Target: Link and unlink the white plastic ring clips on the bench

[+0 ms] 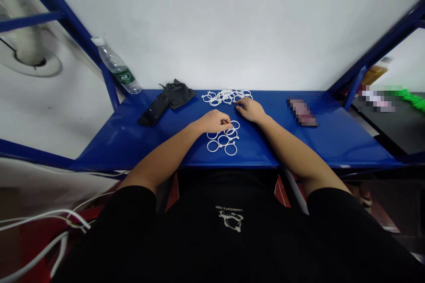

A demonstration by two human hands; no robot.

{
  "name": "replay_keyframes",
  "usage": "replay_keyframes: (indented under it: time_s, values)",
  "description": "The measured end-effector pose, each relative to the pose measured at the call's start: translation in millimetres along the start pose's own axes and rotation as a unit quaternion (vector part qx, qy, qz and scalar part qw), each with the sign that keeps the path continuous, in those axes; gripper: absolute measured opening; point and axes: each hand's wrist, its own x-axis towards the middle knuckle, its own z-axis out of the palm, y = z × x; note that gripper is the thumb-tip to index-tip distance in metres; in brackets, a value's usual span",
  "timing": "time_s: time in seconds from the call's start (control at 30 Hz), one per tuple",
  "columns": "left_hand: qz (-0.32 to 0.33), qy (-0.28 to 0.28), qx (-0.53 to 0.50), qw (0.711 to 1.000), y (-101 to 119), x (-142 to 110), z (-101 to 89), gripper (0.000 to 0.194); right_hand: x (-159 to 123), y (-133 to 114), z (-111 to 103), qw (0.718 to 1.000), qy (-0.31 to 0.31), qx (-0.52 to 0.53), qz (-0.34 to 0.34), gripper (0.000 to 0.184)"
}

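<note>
On the blue table, a loose group of white rings (213, 146), each with a small knob, lies near the front edge. My left hand (214, 121) is closed over the back of this group, thumb and fingers pinched at a white ring (234, 125). Farther back, a heap of more white rings (227, 95) lies tangled by the wall. My right hand (251, 109) rests at the heap's front right edge, its thumb and forefinger a little apart and their tips close to the rings. Whether those tips touch a ring is too small to make out.
Left of the rings lie a black phone (154, 112) and a crumpled black bag (178, 93). A clear plastic bottle (120, 70) leans at the left frame post. At the right is a blurred, pinkish flat object (303, 112). Blue metal bars (356, 86) flank the table (332, 141).
</note>
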Motion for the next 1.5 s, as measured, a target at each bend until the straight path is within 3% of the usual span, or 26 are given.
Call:
replay_keyframes:
  time_s: [0.13,0.33,0.6,0.8,0.93,1.07,1.2,1.37,1.5]
  values:
    - [-0.011,0.019,0.009,1.000,1,-1,1.1,0.018,0,-3,1,1.000,0.008,-0.006,0.004,0.038]
    - [-0.028,0.048,0.022,0.998,-4,2,1.2,0.016,-3,-8,-4,0.998,0.008,-0.020,0.065,0.045]
    - [0.017,0.083,0.057,0.995,-5,4,1.3,0.015,0,-5,0,0.999,0.011,-0.021,0.039,0.033]
    - [0.001,0.037,0.033,0.999,-3,3,2.2,0.011,1,-4,3,1.000,-0.011,-0.013,0.007,0.040]
    - [-0.009,0.032,0.008,0.999,-3,2,4.0,0.014,1,-4,4,1.000,0.028,0.006,-0.001,0.041]
    - [-0.043,0.067,0.012,0.997,-8,4,5.0,0.016,0,-7,2,0.994,0.083,0.050,-0.045,0.039]
    - [-0.071,0.139,-0.009,0.988,-21,7,4.8,0.032,-5,-17,-1,0.980,0.108,0.105,-0.133,0.037]
    - [-0.051,0.167,-0.033,0.984,-28,6,2.9,0.041,-13,-34,-1,0.963,0.082,0.151,-0.206,0.043]
    - [-0.029,0.166,-0.009,0.986,-22,5,1.9,0.032,-17,-39,-2,0.961,0.052,0.176,-0.209,0.049]
